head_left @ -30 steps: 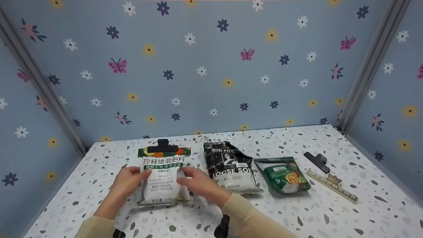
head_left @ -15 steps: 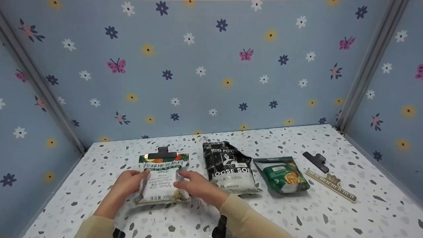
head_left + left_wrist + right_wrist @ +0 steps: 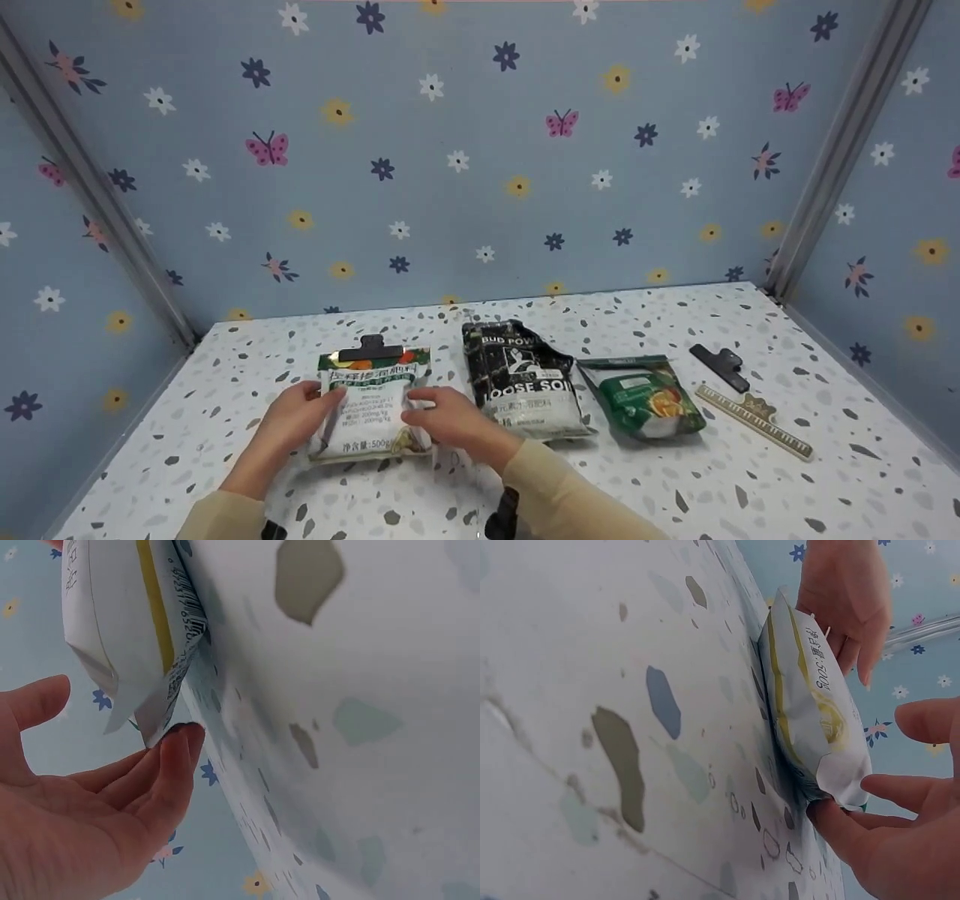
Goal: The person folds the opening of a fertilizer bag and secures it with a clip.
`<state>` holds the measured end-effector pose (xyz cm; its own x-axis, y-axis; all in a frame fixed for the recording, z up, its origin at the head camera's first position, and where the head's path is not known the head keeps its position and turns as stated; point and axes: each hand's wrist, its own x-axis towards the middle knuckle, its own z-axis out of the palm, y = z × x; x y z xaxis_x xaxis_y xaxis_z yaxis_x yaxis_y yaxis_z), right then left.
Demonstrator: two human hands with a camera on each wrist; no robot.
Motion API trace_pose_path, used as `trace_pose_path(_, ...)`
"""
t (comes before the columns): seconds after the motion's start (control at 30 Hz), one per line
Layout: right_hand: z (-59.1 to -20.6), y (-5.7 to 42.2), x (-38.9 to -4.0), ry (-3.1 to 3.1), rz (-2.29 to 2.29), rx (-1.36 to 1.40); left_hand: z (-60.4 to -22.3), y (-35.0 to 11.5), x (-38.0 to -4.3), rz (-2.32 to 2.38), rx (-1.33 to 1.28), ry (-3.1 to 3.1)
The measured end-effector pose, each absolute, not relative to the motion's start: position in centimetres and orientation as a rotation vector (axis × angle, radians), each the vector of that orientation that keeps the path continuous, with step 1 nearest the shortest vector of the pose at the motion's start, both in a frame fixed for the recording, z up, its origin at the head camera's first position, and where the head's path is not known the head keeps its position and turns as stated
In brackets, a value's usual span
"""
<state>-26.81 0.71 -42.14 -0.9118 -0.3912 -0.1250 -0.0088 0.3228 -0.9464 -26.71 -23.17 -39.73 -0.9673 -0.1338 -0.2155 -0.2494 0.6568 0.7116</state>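
A white fertilizer bag (image 3: 367,420) with a green top band lies on the table at left, a black clip (image 3: 371,349) across its top edge. My left hand (image 3: 296,416) is at the bag's left side. In the left wrist view its thumb stands apart from the bag, and the fingers reach to the bag's edge. On the other side is my right hand (image 3: 454,424). The right wrist view shows its fingertips against the bag's side and low by the table, the thumb raised away. The bag's underside is hidden.
Right of the bag lie a black-and-white soil bag (image 3: 521,386) and a smaller green pouch (image 3: 645,397). Farther right are a loose black clip (image 3: 720,367) and a gold ruler-like strip (image 3: 754,420). A flowered wall (image 3: 480,202) closes off the table's back.
The top of the fertilizer bag, with its clip, has come down toward the table since a second ago. Both hands stay at its sides.
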Motion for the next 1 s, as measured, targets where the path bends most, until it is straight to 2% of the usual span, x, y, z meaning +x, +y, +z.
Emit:
trace_pose_path(0.27,-41.6,1.5,-26.9,2.364,-1.607,-0.41,-39.1,-21.9,-26.6,1.111,-0.216,2.941)
trace_pose_path(0.53,-40.1,3.8,-26.7,2.435,-1.632,-0.516,-38.4,-19.2,-26.1,1.351,-0.005,2.981)
trace_pose_path(0.8,-38.8,9.4,-26.7,2.625,-1.584,-0.645,-38.2,-14.2,-26.7,1.59,0.182,2.867)
trace_pose_path(1.0,-39.5,14.3,-27.4,2.733,-1.576,-0.529,-38.5,-11.5,-27.6,1.623,0.229,2.761)
